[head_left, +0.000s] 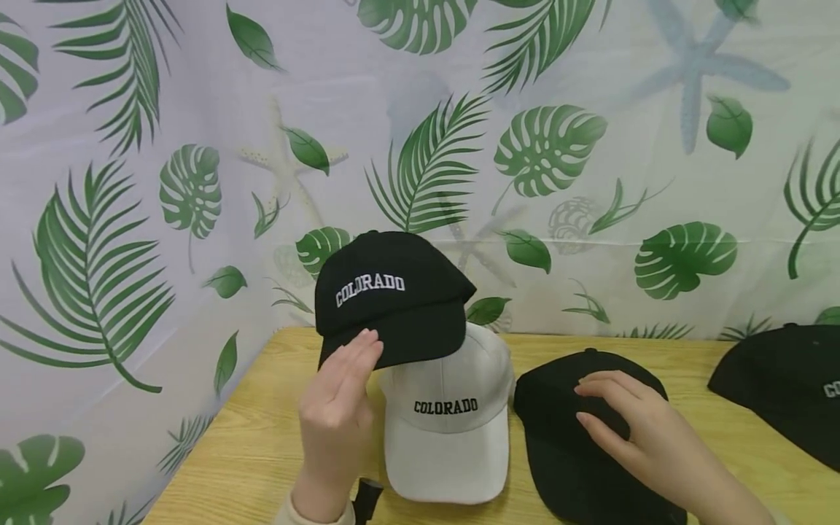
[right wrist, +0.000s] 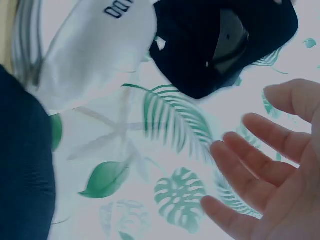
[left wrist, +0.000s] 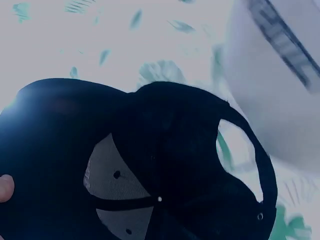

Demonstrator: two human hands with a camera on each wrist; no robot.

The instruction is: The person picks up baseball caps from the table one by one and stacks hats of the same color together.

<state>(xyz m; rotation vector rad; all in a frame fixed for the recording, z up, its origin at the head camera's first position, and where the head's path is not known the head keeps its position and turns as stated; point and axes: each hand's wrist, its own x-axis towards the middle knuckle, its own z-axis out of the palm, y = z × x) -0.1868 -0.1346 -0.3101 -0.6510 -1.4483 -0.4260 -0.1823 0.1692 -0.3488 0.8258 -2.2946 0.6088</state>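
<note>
My left hand (head_left: 335, 419) pinches the brim of a black baseball cap (head_left: 394, 273) lettered COLORADO in white. It is held up, tilted, partly in front of a white baseball cap (head_left: 446, 459). The left wrist view looks into the hollow underside of the held cap (left wrist: 170, 150), its back strap opening at the right and a fingertip on the brim at the left edge. My right hand (head_left: 633, 423) hovers over another black cap (head_left: 571, 459); in the right wrist view, that hand (right wrist: 280, 175) has its fingers loosely spread and holds nothing.
The white cap rests on a yellow wood-grain table (head_left: 243, 430), the second black cap right beside it. One more black cap (head_left: 781, 386) lies at the far right, cut by the frame. Behind the table hangs a leaf-patterned cloth (head_left: 420, 73).
</note>
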